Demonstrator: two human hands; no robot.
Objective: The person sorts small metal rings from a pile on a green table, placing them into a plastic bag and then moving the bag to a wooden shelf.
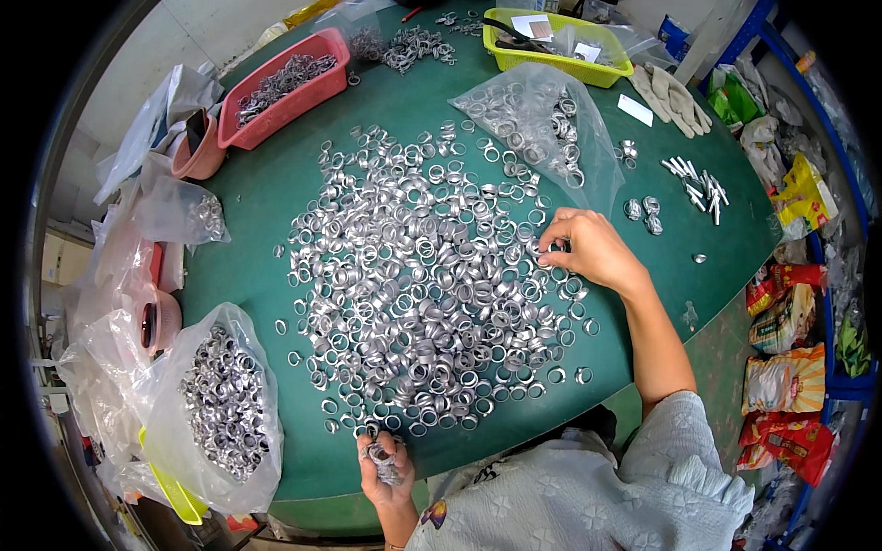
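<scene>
Silvery metal rings (pixel 427 275) lie in a broad, loose heap across the middle of a green table (pixel 241 275), crowded at the centre and thinning to scattered singles at the margins. Some lie flat, others lean on one another.

Left hand (pixel 390 494): at the near edge of the table, by the heap's near-left fringe. Fingers curled, mostly closed around a small bunch of rings. Right hand (pixel 595 246): at the heap's right fringe, thumb and forefinger almost together by the outermost rings; cannot tell whether one is pinched between them. Most of the heap lies left of the right hand and beyond the left.

Room: narrow strip of green between heap and near edge. Wider green surface runs from the right hand to the right edge, carrying small ring bundles (pixel 651 214), short pale rods (pixel 716 193) and, toward the far right corner, gloves (pixel 675 99). Clear bag (pixel 597 174) with more rings lies just beyond the right hand. Filled sack (pixel 246 496) at the near left corner, red basket (pixel 299 104) at the far left; a green band parts both from the heap. Yellow-green basket (pixel 570 66) at the far edge.
</scene>
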